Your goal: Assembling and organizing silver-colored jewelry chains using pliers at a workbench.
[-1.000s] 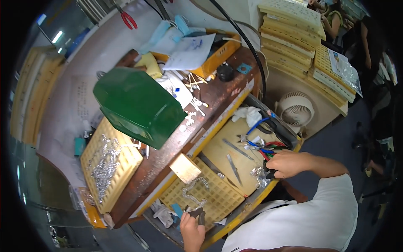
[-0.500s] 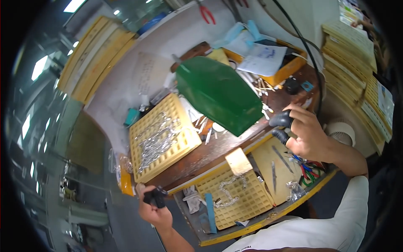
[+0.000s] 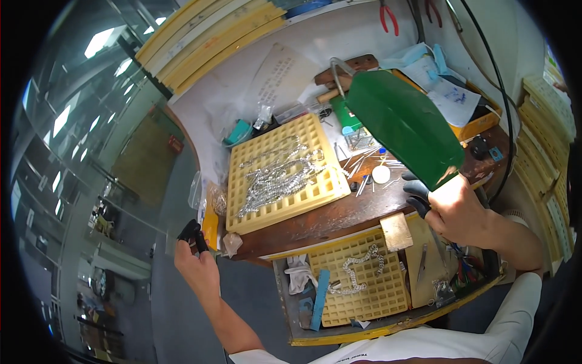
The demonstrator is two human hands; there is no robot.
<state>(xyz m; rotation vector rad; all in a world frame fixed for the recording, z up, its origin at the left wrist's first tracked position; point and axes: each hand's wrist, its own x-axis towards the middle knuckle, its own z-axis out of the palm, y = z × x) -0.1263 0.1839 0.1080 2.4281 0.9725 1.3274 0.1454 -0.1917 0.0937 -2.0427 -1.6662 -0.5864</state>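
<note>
My left hand point(image 3: 197, 264), with black finger cots on thumb and forefinger, is raised at the left end of the bench beside a yellow packet point(image 3: 210, 225). Its two covered fingertips are apart, and I see nothing between them. My right hand point(image 3: 453, 209), also in black finger cots, is just below the lower corner of a green lampshade point(image 3: 403, 124). Thumb and forefinger are parted there, with nothing visible in them. Silver chains point(image 3: 276, 179) lie heaped on a yellow gridded tray point(image 3: 334, 189) on the brown bench, between my hands.
A pulled-out drawer point(image 3: 339, 340) holds another gridded tray point(image 3: 388, 297) with a silver chain point(image 3: 354, 276), a blue strip point(image 3: 320, 300) and tweezers point(image 3: 422, 261). A small block point(image 3: 396, 232) sits at its back edge. Yellow trays point(image 3: 218, 36) are stacked at upper left.
The view has swung left, so the bench appears further right. My left hand has gone from the tray's near corner to beside the yellow packet, its fingers spreading. My right hand is closer to the lampshade.
</note>
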